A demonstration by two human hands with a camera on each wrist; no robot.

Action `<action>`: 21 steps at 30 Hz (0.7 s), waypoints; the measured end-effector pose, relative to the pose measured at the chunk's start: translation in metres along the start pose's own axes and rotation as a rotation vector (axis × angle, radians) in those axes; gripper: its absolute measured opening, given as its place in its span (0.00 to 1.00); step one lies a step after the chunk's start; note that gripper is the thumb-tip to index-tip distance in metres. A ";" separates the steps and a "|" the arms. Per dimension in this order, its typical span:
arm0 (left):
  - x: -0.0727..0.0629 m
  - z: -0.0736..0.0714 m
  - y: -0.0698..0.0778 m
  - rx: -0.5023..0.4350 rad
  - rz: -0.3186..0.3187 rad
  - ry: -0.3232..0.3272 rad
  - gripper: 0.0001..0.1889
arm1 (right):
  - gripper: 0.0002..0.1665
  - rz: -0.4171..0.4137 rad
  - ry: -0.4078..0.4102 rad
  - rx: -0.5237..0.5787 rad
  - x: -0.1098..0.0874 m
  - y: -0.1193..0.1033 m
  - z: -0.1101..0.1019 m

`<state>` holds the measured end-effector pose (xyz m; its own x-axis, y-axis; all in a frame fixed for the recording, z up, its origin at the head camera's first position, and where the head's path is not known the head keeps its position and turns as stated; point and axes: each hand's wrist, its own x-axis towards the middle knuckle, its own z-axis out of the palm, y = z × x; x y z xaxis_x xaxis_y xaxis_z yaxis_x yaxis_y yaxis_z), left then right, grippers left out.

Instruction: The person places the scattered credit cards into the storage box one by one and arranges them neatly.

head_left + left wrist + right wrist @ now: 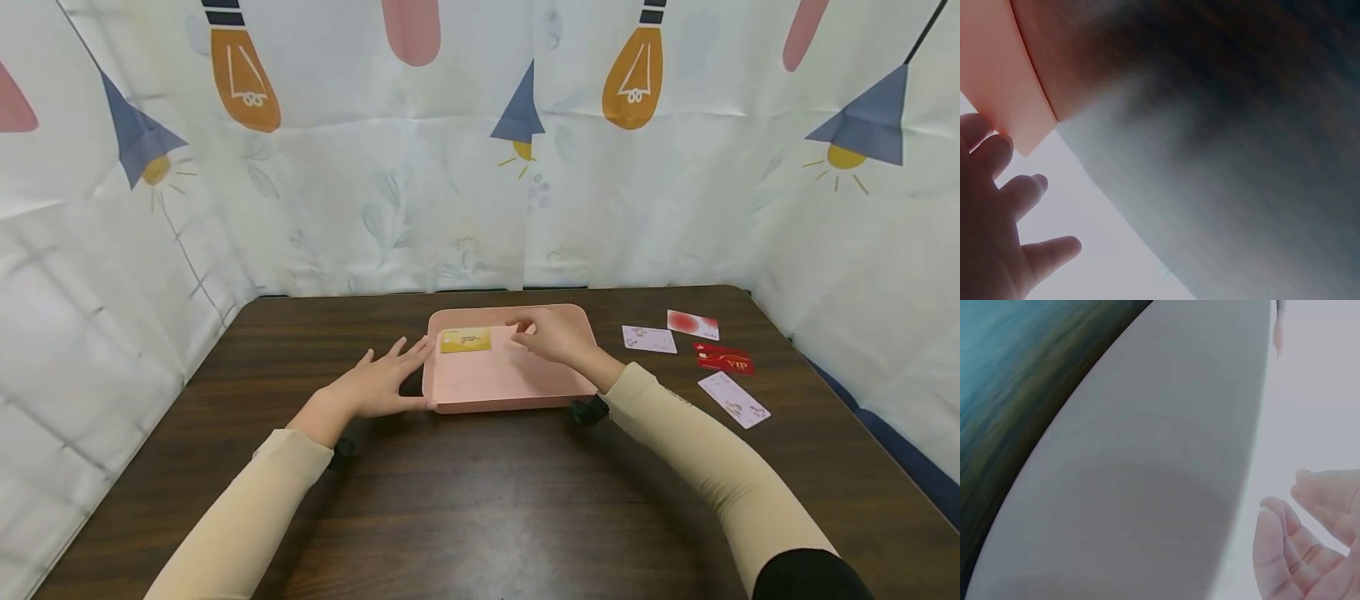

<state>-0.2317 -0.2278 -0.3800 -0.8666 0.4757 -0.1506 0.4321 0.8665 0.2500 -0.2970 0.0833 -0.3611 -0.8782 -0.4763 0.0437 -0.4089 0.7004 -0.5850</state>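
A pink rectangular tray (480,382) stands toward the back of the dark table. Inside it, near the left end, lies a yellow card (466,340). My left hand (382,382) is spread at the tray's left side, fingertips right at the rim; the left wrist view shows the fingers (996,155) against the pink wall. Over the tray's right half is my right hand (557,335), fingers loosely bent to the left. In the right wrist view a gap separates its thumb from its fingers (1275,550), and nothing shows between them.
To the tray's right, several cards lie on the table (480,500): a pale card (649,339), a red-and-white card (693,325), a red VIP card (723,358) and a tilted pale card (733,400). A patterned white curtain (450,208) hangs behind the table.
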 end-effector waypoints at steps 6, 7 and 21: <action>0.000 -0.001 0.001 -0.001 0.003 0.000 0.57 | 0.18 -0.065 0.048 -0.019 -0.015 0.009 -0.014; 0.000 -0.001 0.001 -0.001 0.002 -0.001 0.57 | 0.19 -0.068 0.048 -0.010 -0.018 0.011 -0.016; -0.001 0.001 0.000 0.034 0.002 0.012 0.57 | 0.18 -0.087 0.153 0.134 -0.050 0.052 -0.046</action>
<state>-0.2304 -0.2280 -0.3809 -0.8686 0.4757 -0.1384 0.4419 0.8703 0.2176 -0.2858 0.1680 -0.3565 -0.8724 -0.4389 0.2152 -0.4575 0.5781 -0.6756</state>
